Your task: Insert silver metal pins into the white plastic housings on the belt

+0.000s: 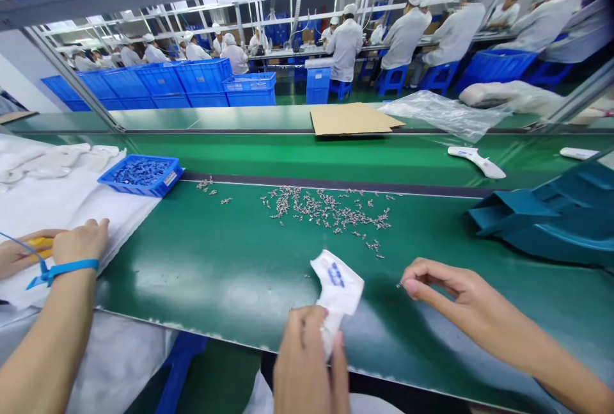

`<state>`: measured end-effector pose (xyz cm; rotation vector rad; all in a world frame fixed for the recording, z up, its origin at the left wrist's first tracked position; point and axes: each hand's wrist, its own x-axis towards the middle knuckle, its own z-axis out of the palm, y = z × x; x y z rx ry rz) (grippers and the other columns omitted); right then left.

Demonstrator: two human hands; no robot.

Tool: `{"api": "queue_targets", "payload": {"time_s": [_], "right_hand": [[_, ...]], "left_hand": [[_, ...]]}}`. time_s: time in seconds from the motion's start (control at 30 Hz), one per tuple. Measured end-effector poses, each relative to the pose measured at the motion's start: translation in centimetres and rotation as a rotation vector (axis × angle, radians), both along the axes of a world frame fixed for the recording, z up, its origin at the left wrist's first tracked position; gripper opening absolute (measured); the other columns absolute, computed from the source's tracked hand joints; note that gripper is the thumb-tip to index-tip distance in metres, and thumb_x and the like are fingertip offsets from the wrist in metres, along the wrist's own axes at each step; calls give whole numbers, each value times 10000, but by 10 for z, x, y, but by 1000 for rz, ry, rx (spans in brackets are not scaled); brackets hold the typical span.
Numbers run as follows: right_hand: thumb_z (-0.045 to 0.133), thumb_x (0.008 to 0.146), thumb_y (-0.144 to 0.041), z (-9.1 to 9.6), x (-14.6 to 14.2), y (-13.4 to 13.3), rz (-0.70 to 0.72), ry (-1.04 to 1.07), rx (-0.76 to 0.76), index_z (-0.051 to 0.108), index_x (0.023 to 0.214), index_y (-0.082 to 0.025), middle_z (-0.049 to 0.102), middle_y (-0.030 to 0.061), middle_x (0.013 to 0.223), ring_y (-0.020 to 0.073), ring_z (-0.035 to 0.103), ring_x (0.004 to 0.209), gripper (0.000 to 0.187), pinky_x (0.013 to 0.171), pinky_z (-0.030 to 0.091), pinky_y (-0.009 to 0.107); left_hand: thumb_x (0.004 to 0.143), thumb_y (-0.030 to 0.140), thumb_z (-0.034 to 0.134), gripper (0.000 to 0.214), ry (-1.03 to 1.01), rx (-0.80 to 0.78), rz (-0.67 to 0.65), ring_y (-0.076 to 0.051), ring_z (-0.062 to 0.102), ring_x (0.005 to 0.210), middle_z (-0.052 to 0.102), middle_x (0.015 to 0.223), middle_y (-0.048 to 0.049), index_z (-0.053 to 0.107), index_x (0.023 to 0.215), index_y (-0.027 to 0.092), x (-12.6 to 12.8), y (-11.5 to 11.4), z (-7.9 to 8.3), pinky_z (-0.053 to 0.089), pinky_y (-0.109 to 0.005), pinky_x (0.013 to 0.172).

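Observation:
My left hand (pixel 307 356) grips a white plastic housing (pixel 352 289) by its narrower lower end, holding it over the front of the green tabletop. A small blue piece (pixel 336 275) shows on its wider upper end. To the right, my right hand (pixel 441 289) is closed in a pinch on a small metal part (pixel 398 285), whose tip shows at the fingertips. Beyond both hands, many small shiny metal parts (pixel 330 209) lie scattered on the green tabletop (pixel 201 260). They are too small for me to tell their exact kind.
A co-worker's hands (pixel 81 244) are at left, near a blue tray (pixel 165 187) of small blue pieces. Teal bins (pixel 551 215) stand at right. Behind, a green belt (pixel 230 155) carries a white curved housing (pixel 477 161); cardboard (pixel 352 119) and a plastic bag (pixel 446 112) lie beyond.

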<state>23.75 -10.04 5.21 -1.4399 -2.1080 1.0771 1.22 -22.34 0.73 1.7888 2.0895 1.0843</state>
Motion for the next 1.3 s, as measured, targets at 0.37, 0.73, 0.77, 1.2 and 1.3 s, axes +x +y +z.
{"api": "queue_targets", "payload": {"time_s": [0.37,0.73,0.77,1.2,1.3], "right_hand": [[473,989,-444,-1,-41,-17,217,-51,-147,660,868,-238,667,9,798,178,570,716,304,642,417,266],[491,1011,-330,-4,-65,-10,439,-285,-79,629,867,-222,705,17,860,212,632,844,227,712,404,283],[491,1012,-317,-4,-66,-9,459,-307,-55,629,877,-218,712,23,876,214,639,843,217,710,405,286],[541,973,-211,10,-85,-6,534,-616,16,603,904,-198,737,75,887,276,705,777,94,532,265,294],[566,953,-219,13,-90,-2,491,-632,-21,576,979,-202,727,84,867,293,703,766,32,526,254,289]], "left_hand": [[961,490,455,654,303,-97,-103,-279,680,796,679,1049,-148,285,1471,118,22,5,-24,521,-372,651],[926,269,592,357,97,-311,-523,-300,451,1324,568,1405,-32,549,1280,271,-20,19,0,457,-530,1041],[923,269,599,368,82,-314,-523,-297,448,1325,569,1408,-24,545,1287,275,-20,19,-1,452,-535,1048],[888,247,648,352,-1,-294,-498,-290,465,1313,592,1392,-8,558,1227,284,-22,19,-9,465,-515,1032],[879,242,656,359,9,-277,-496,-282,475,1305,601,1380,-7,558,1222,282,-22,19,-10,476,-503,1024]]}}
